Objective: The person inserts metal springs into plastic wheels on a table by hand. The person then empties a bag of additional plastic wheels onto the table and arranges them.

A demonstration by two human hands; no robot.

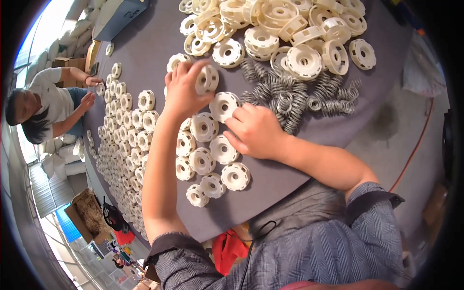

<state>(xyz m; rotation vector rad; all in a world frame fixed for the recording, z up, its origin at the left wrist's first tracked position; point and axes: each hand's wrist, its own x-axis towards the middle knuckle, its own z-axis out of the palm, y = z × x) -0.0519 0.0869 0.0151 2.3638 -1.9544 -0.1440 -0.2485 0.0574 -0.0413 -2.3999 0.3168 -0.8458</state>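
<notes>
My left hand (186,89) is closed around a cream plastic wheel (208,79) with a central hole and notched rim, tilted up from the table. My right hand (258,130) is half curled, its thumb and forefinger apart. Its fingertips are at the right edge of another cream wheel (224,107) that lies flat. Just below those fingers is a further wheel (224,149). More wheels, such as this one (202,161), lie in close rows between my forearms. Beside my right hand is a heap of metal coil springs (290,96).
A big pile of cream wheels (304,62) covers the table's far part. Many smaller-looking wheels (128,145) spread left of my left forearm. A co-worker (53,101) sits across the table, one hand at a wheel. A blue-grey box (118,21) stands at the far left.
</notes>
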